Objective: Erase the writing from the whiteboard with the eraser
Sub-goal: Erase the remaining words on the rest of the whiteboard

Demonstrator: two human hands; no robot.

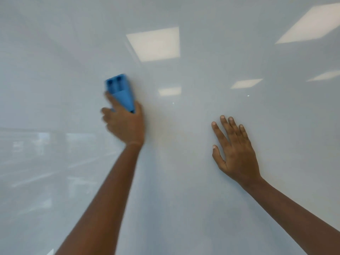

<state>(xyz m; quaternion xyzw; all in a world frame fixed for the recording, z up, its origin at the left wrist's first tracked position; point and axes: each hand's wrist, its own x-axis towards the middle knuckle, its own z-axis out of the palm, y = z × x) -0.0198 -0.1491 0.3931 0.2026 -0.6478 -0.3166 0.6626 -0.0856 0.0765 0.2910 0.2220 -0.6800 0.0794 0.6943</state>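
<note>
Writing was gone around both hands, so the whiteboard [184,199] looked done. Left hand [124,124] gripped the eraser [121,92]; right hand [235,151] lay flat, fingers spread.

the left hand [123,124] and blue eraser [120,92] are smeared with motion blur. the eraser's lower end is buried in the grip. both forearms run off the bottom edge.

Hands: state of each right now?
Left hand: closed on the blue eraser, which is against the whiteboard.
Right hand: open, empty, fingers spread towards the whiteboard.
</note>
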